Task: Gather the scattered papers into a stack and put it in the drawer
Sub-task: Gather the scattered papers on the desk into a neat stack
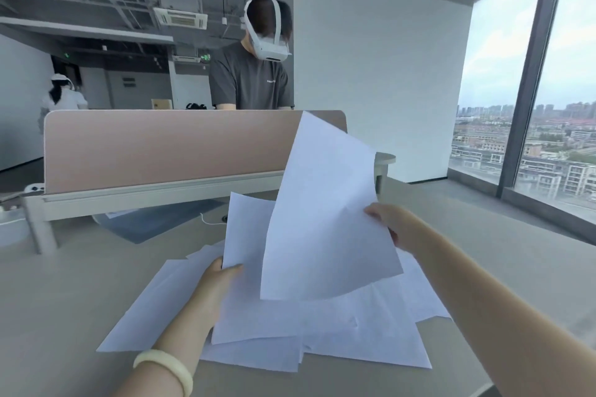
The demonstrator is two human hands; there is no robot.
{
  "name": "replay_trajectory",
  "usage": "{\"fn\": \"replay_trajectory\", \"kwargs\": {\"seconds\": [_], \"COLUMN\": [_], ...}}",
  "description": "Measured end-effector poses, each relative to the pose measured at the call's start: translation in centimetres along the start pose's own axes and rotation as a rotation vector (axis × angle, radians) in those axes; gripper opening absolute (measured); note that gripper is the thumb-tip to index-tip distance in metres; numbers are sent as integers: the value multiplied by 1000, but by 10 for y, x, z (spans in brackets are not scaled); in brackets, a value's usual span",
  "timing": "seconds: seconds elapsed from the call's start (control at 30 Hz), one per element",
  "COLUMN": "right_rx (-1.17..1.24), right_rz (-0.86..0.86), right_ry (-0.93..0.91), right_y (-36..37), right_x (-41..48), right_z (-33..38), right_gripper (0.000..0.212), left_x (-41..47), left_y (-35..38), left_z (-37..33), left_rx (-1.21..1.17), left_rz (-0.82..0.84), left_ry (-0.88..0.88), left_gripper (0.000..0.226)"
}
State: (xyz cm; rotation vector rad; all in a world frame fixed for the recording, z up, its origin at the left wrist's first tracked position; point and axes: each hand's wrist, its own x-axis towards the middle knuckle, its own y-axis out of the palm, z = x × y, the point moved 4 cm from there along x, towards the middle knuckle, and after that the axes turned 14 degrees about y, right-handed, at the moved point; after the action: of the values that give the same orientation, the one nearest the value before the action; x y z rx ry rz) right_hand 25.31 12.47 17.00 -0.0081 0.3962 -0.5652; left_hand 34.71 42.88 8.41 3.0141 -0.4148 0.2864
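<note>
Gripping a raised sheet [325,213], right hand [388,224]; left hand [214,284] pinches a second sheet [248,229] above loose papers [338,332] on surface [64,284].

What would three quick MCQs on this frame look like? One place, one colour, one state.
1. Where do the loose papers lie?
A. on the table
B. in a drawer
C. on the floor

2. What colour is the bangle on the left wrist?
A. red
B. cream
C. black

3. What are the right hand and left hand doing?
A. both hang idle
B. both press flat on the table
C. each holds a lifted sheet

Key:
1. A: the papers are spread overlapping on the tabletop, and no drawer is in view.
2. B: the bangle is a pale cream ring.
3. C: the right hand pinches the edge of the front sheet, and the left hand grips the back sheet at its lower corner.
</note>
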Motion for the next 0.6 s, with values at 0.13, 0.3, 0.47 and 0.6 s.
{"fn": "replay_trajectory", "kwargs": {"seconds": [0.13,0.3,0.47,0.6], "right_rx": [-219,-185,44,52], "right_rz": [-46,-64,-1,-83], "right_ry": [17,-65,-65,-243], "right_y": [23,49,62,53], "right_x": [16,22,17,-6], "right_z": [-47,-72,-85,-60], "right_gripper": [13,13,30,15], "left_x": [0,-2,-2,-8], "left_y": [4,12,16,27], "left_z": [-3,-13,-14,-31], "left_rx": [-14,34,103,70], "left_rz": [20,53,-58,-42], "left_ry": [17,100,49,217], "left_gripper": [27,22,34,20]}}
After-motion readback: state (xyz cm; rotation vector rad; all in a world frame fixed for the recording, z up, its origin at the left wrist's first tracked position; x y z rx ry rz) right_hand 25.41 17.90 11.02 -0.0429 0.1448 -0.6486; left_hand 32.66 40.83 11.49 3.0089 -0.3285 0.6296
